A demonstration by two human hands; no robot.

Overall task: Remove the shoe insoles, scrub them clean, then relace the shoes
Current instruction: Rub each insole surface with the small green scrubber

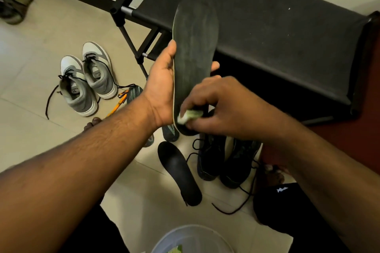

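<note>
- while the left hand (162,80) holds the dark insole (194,47) upright at the centre of the frame, with the thumb on one long edge and a fingertip showing past the other, the grip should be firm near the middle, so that the insole does not bend away under the rubbing.
- the right hand (209,102) pinches a small green and white scrubbing pad (189,116) against the heel end of the insole, fingers curled around it; i think short strokes from the heel up to the toe, with even pressure, would clean it best.
- the upper part of the insole looks grey and streaky, so it probably needs the most attention.
- a second black insole (180,172) lies on the floor tiles at the lower centre, just beside the pair of dark shoes (224,162), whose laces are loose.
- the grey and white sneakers (86,80) stand at the left of the frame, near the black rack (267,33), with laces hanging open.
- a pale basin (192,240) is cut off by the bottom edge; whether it has water inside i cannot tell.
- the pad is mostly covered by the fingers and a little blurred, so its real shape is not clear.
- the back side of the held insole is hidden.
- the patterned dark objects behind the left wrist are partly covered; they may be other insoles, but i am not sure.
</note>
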